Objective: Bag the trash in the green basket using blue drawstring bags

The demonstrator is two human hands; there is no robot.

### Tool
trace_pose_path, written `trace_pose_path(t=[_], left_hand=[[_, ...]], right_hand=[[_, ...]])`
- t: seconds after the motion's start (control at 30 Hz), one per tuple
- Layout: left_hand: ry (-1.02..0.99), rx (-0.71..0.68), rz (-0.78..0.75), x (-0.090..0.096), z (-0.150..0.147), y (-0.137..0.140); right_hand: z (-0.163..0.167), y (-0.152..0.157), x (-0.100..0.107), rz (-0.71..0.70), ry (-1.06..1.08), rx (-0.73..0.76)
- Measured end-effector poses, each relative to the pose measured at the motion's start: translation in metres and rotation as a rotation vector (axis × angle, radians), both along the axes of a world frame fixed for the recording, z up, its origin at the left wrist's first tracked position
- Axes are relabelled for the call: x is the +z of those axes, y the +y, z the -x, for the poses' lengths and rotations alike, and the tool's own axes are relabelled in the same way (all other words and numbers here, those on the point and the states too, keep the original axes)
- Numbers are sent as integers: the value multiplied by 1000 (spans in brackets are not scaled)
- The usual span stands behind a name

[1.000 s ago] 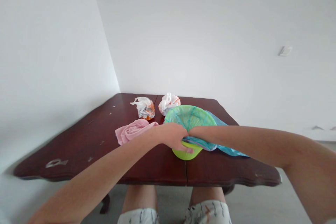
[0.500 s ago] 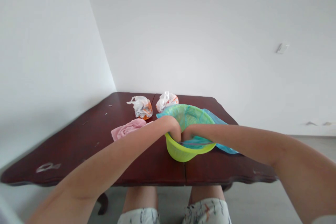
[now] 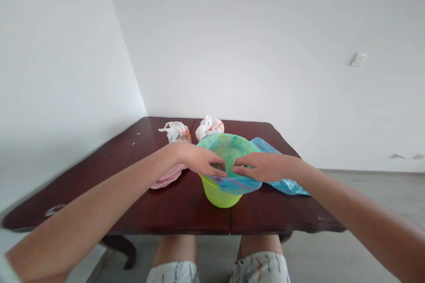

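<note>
A lime-green plastic basket (image 3: 221,196) stands on the table near its front edge, lined with a thin blue plastic bag (image 3: 237,185). The bag's edge hangs folded over the front rim, with a pink-purple strip along it. My left hand (image 3: 206,161) is at the front left of the rim, fingers curled inward and thumb along the bag's edge. Facing it, my right hand (image 3: 260,166) bends its fingers over the front right in the same way. Both appear to grip the bag at the rim; the fingertips are partly hidden inside.
Two crumpled white-and-orange plastic bags (image 3: 210,127) (image 3: 177,132) lie behind the basket. A pink cloth (image 3: 169,177) lies partly under my left forearm. More blue plastic (image 3: 287,185) spreads on the dark red wooden table (image 3: 195,212) at the right. White walls stand beyond.
Both hands have come up from inside the basket to its front rim. The blue bag's front edge now folds outside over the rim. The basket has shifted slightly left.
</note>
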State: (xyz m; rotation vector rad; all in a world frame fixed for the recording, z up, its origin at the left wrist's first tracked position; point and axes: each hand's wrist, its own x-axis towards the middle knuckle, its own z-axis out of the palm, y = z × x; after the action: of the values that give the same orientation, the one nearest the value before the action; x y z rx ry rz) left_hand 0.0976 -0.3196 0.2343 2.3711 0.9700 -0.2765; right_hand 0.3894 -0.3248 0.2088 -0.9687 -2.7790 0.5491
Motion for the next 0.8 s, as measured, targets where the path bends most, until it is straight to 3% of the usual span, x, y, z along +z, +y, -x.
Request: trace_pose_path(t=[0.1, 0.2, 0.37, 0.47, 0.57, 0.63, 0.73, 0.8], left_hand=[[-41, 86, -309, -14, 15, -39], [-144, 40, -510, -44, 24, -62], [-315, 66, -728, -95, 33, -74], [-348, 58, -756, -109, 47, -81], [-355, 45, -746, -104, 65, -85], [-363, 63, -768, -89, 69, -83], [-307, 159, -768, -55, 52, -65], [-182, 165, -626, -37, 25, -44]], right_hand=[[-18, -34, -16, -93, 15, -52], [-27, -49, -43, -220, 31, -45], [-28, -43, -64, -281, 113, 6], [-34, -40, -63, -273, 142, 56], [-42, -39, -60, -262, 185, 139], [-44, -33, -56, -234, 221, 161], [-29, -14, -45, -216, 230, 78], [-7, 3, -39, -227, 177, 40]])
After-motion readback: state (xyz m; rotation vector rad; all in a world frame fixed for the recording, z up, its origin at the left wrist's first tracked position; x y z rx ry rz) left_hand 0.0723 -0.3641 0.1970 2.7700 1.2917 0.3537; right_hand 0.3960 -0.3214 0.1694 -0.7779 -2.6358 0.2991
